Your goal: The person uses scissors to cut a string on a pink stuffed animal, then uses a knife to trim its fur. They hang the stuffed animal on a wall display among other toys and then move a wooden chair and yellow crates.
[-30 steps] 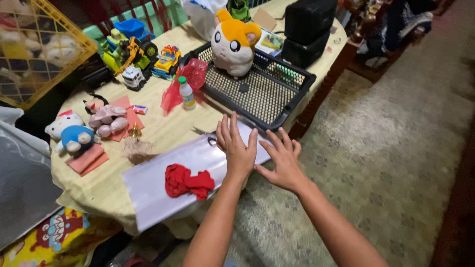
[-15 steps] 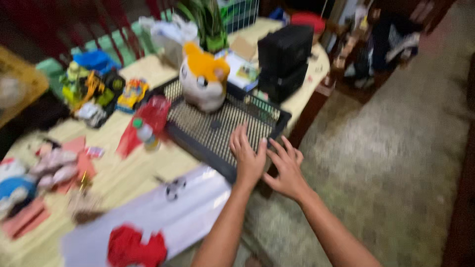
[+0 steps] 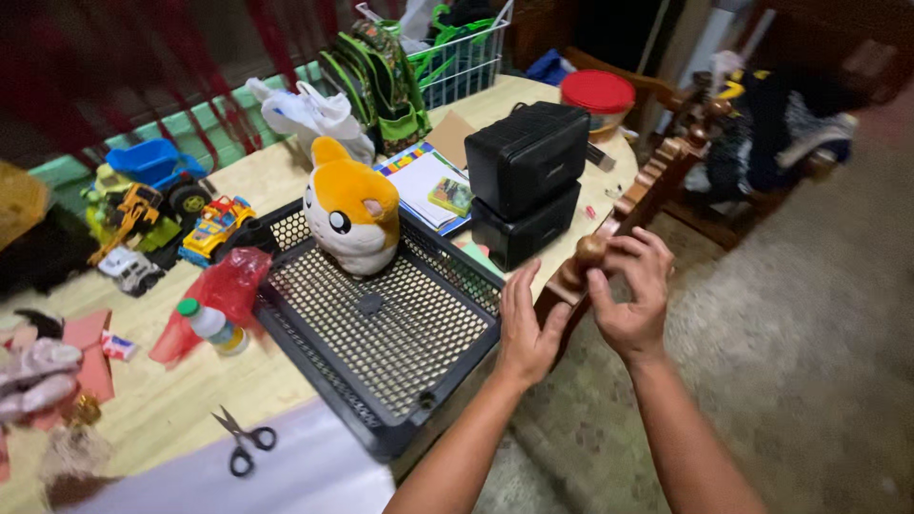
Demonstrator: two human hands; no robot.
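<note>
A: Where is the wooden chair post (image 3: pixel 592 253)?
B: Centre-right of frame, rising toward upper right. Right hand (image 3: pixel 630 291) curls around its knob; left hand (image 3: pixel 526 328), open, lies just left, by the black basket (image 3: pixel 381 328).

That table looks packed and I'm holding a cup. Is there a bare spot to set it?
Barest: the black mesh tray's floor in front of the hamster plush, and the strip of table between the scissors and the small bottle. The back, with toy trucks, backpack and black speakers, is crowded.
</note>
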